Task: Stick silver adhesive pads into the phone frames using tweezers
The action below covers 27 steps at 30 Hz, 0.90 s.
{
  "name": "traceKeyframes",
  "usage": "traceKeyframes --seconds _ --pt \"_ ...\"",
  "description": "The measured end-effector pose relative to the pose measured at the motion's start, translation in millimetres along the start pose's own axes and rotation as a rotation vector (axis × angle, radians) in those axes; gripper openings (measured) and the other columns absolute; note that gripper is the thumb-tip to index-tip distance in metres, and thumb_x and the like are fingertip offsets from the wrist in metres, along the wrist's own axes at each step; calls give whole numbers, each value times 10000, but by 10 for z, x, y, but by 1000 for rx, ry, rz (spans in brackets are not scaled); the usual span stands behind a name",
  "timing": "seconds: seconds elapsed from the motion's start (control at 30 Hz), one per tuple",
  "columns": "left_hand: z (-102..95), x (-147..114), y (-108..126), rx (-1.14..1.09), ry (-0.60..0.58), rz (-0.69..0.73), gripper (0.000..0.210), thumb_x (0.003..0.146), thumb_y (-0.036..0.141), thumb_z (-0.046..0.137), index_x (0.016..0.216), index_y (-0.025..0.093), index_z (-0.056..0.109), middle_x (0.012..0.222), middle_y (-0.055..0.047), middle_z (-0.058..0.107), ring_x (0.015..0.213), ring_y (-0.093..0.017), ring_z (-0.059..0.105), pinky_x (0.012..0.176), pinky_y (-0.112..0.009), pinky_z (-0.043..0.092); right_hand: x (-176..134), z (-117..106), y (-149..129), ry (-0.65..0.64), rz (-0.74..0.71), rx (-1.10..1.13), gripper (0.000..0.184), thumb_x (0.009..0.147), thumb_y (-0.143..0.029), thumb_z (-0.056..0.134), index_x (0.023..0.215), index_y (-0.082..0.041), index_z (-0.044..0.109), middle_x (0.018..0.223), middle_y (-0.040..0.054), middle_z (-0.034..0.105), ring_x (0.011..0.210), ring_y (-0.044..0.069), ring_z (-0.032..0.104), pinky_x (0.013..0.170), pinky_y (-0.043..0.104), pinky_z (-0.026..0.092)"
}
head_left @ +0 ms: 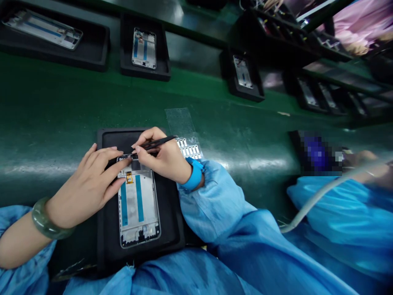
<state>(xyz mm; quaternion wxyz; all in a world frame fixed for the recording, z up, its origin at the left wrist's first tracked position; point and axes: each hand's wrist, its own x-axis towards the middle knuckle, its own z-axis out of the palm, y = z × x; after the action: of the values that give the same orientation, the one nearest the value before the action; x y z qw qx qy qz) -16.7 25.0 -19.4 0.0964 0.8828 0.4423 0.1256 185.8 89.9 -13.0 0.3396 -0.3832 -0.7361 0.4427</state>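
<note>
A phone frame with a silver inner face, blue strips and an orange flex cable lies in a black tray. My left hand holds the upper left corner of this frame, its thumb and bent index finger pressed against it. Black tweezers are pinched in my right hand, over the frame's top edge. Their tips, and anything between them, are hidden by my fingers. Just beyond my right wrist is a clear sheet of small white labels, partly covered by the hand.
Farther back, black trays hold more phone frames. A dark bin stands at the upper right. At right, a co-worker's blue sleeve shows beside a pale cable. The green bench runs across.
</note>
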Motion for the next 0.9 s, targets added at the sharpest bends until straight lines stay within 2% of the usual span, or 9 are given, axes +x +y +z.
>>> traceKeyframes --seconds 0.2,0.4,0.67,0.9 --pt "-3 -2 4 0 -7 -1 400 910 293 415 1291 174 449 1270 -140 457 1244 -293 398 1072 -563 279 2 6 -27 21 -43 -47 81 813 -240 542 843 -183 492 789 -3 591 686 95 593 613 214 491" --pt "2 -6 3 5 11 1 390 909 304 416 1267 156 468 1258 -150 463 1245 -295 398 1074 -561 275 -13 20 -66 21 -118 -180 51 780 -178 529 824 -193 509 804 -8 590 710 101 580 652 230 477" --pt "4 0 -5 -13 -1 -8 397 907 304 417 1282 181 458 1263 -135 475 1247 -292 399 1070 -569 281 -25 16 -25 30 -56 -65 99 823 -271 547 850 -186 507 821 17 614 726 118 606 652 249 492" --pt "13 -4 -11 -30 0 -11 397 899 307 428 1276 190 469 1264 -130 475 1242 -296 404 1071 -573 278 -23 20 -32 18 -56 -105 99 831 -278 551 860 -187 523 823 13 615 752 120 603 668 248 483"
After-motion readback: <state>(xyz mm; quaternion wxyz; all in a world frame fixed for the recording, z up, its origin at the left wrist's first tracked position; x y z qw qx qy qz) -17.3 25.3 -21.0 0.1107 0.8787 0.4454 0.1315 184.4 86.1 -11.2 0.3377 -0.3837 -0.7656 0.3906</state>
